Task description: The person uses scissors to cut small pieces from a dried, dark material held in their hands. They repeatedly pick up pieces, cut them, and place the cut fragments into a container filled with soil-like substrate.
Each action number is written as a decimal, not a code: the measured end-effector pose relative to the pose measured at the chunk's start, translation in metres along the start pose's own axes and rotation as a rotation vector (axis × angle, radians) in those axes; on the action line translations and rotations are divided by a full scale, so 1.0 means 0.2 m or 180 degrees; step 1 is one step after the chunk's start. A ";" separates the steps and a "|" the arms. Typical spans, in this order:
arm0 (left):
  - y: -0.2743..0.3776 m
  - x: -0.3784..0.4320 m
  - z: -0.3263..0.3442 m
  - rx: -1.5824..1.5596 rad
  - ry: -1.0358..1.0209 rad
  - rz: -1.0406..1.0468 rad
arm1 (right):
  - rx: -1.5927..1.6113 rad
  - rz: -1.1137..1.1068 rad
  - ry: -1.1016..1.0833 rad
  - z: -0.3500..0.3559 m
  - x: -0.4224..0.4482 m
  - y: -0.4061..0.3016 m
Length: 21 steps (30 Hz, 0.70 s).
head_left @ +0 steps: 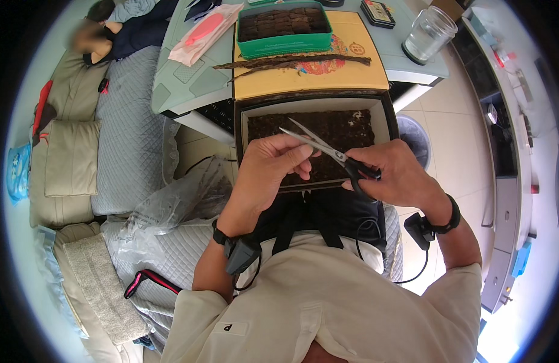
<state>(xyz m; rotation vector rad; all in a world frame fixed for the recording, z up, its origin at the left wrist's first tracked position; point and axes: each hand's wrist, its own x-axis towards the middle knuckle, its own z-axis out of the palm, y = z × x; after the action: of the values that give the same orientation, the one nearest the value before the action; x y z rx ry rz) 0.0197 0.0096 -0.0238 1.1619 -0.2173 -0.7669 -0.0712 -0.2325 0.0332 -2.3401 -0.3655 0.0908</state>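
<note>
My right hand grips black-handled scissors, their blades parted and pointing up and left. The thumb and fingers of my left hand are pinched together beside the blades, around a small dark piece mostly hidden by the fingertips. Below both hands an open box with a pale lining rests at my lap, holding a layer of dark brown shreds with some white flecks at its far right. On the box's yellow lid lie long dried brown leaf strips, which look like tobacco.
A green tin of brown rolled leaf bundles stands behind the strips. A glass jar is on the table at right. A bin stands beside the box. Left are clear plastic bags, a quilted sofa and people reclining.
</note>
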 end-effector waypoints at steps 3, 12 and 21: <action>-0.01 0.00 -0.01 0.0011 0.0033 -0.0045 | -0.0026 -0.0097 0.0094 0.01 0.01 0.00; -0.02 0.02 -0.01 0.0172 0.0200 -0.0094 | 0.0195 0.0388 -0.0234 0.01 0.02 0.03; 0.03 0.00 -0.08 -0.0933 -0.0048 -0.0333 | 0.0630 0.1259 -0.0556 0.02 0.05 0.13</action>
<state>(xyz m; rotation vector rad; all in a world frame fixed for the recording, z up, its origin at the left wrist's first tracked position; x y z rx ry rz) 0.0301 0.0221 -0.0249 0.8949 -0.0536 -0.8684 -0.0559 -0.2442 0.0125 -2.1824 0.0280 0.5009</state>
